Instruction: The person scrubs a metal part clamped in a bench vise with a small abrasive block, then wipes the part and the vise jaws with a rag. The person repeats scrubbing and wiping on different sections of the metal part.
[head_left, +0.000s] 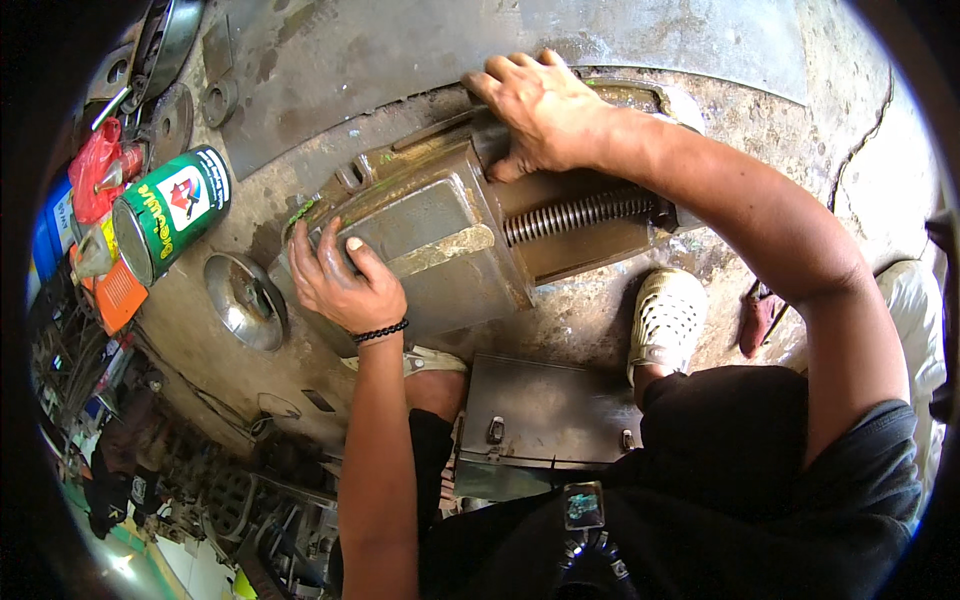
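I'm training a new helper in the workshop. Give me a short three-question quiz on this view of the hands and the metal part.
1. True or false: the left hand rests on the grey metal housing.
2. Which lies just below the right hand? A) a coiled spring B) a paint brush C) a hammer
3. What lies on its side to the left of the housing?

Key
1. True.
2. A.
3. A green can, tipped over beside a red bag.
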